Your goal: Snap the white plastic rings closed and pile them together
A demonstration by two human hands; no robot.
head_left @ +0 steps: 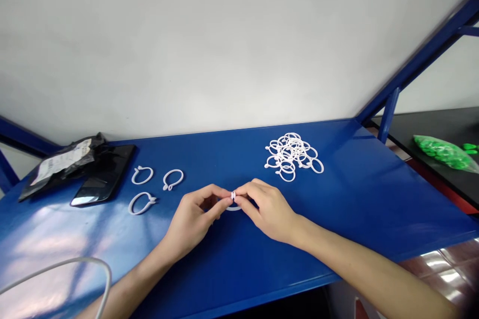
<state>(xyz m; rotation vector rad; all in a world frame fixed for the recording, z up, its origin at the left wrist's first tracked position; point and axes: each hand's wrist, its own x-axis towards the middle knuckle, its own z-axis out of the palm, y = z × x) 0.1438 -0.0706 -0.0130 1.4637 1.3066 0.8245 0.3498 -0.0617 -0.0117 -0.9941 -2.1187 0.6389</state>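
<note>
At the middle of the blue table, my left hand (202, 213) and my right hand (266, 209) pinch one white plastic ring (234, 208) between them. Thumbs and forefingers meet at the small ends of the ring, and the fingers cover much of it. To the left lie three more white rings, one at the back (142, 175), one nearer my left hand (173, 179) and one in front (141, 203). A tangled pile of white rings (292, 153) rests to the right, beyond my right hand.
A black phone (103, 179) and a black plastic package (62, 162) with a white label sit at the left. One white cable (84, 260) loops across the lower left. Blue frame bars flank the table (337, 194). Beyond the right bar lies a bag of green pieces (445, 153).
</note>
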